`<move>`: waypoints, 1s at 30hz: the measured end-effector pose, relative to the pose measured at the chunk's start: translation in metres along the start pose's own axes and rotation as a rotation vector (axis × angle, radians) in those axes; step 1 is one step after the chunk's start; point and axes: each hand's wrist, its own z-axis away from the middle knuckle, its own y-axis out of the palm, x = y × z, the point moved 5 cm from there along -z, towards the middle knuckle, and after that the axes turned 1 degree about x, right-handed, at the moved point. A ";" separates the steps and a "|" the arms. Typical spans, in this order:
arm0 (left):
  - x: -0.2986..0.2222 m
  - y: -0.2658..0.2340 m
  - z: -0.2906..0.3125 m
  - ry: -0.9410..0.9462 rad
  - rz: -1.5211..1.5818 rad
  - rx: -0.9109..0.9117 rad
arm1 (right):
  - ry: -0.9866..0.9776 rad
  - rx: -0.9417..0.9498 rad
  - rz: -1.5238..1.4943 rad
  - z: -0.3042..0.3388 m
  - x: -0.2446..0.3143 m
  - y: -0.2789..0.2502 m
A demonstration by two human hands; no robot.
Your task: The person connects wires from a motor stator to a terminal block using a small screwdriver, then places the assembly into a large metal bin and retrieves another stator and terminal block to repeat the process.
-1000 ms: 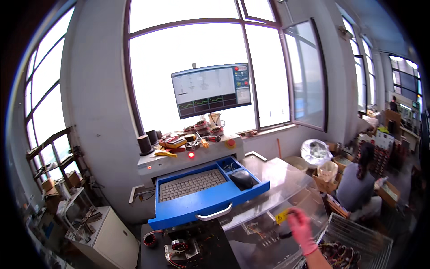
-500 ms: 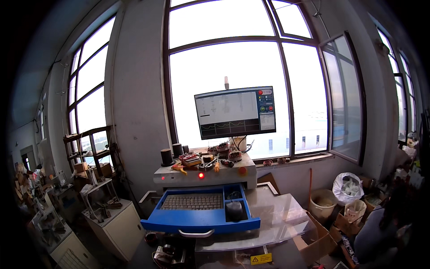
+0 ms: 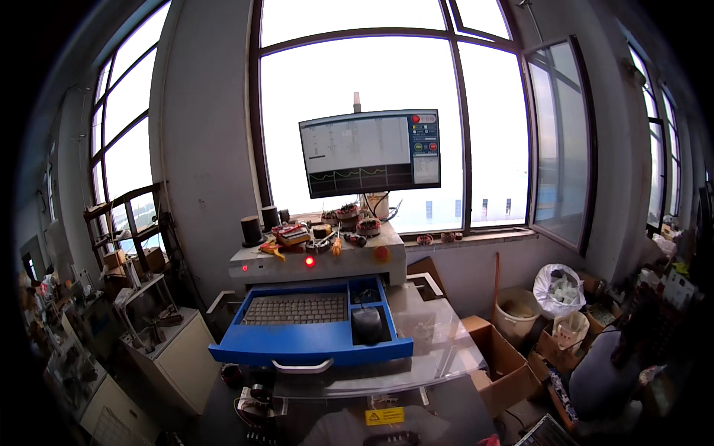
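Observation:
Neither my left hand nor my right hand shows in the head view. Straight ahead, a blue drawer (image 3: 297, 355) is pulled out from a grey machine (image 3: 282, 262). It holds a grey keyboard (image 3: 296, 309) and, to the right, a black mouse (image 3: 366, 325) in a separate compartment. Below and to the right of the drawer spreads a clear plastic cover (image 3: 439, 349) with a yellow warning label (image 3: 384, 416) near its front. Wired parts (image 3: 255, 401) lie under the drawer at the left. A lit monitor (image 3: 370, 154) with graphs stands above the machine.
Wire coils (image 3: 367, 226), orange-handled pliers (image 3: 272, 248) and dark spools (image 3: 252, 231) crowd the machine top. On the right are a cardboard box (image 3: 500, 364), a bucket (image 3: 517, 314), a white bag (image 3: 559, 291) and a person (image 3: 595, 372). A pale cabinet (image 3: 175, 357) stands left.
The whole view has shifted down and to the right, so the machine and monitor sit higher and further left. More of the clear cover's front shows. No object has visibly moved.

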 end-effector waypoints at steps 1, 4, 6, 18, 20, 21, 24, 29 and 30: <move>-0.039 -0.013 0.008 0.166 -0.111 -0.157 | 0.088 0.079 0.001 0.011 -0.015 0.007; -0.042 -0.049 -0.038 0.318 -0.269 -0.261 | -0.142 0.545 0.669 0.062 0.010 0.075; -0.055 -0.057 -0.059 0.275 0.052 -0.227 | 0.092 0.725 0.412 0.082 0.059 0.130; -0.074 -0.096 -0.003 0.189 0.124 -0.150 | -0.248 1.321 0.451 0.169 0.055 0.303; -0.063 -0.113 -0.005 0.192 0.080 -0.147 | -0.325 1.328 0.482 0.177 0.053 0.315; -0.065 -0.116 0.000 0.178 0.080 -0.165 | -0.316 1.328 0.499 0.180 0.051 0.318; -0.061 -0.125 0.003 0.157 0.047 -0.204 | -0.304 1.320 0.559 0.187 0.046 0.326; -0.074 -0.125 0.012 0.147 0.082 -0.248 | -0.271 1.296 0.590 0.197 0.038 0.333; -0.077 -0.122 0.014 0.126 0.073 -0.241 | -0.255 1.285 0.595 0.197 0.033 0.332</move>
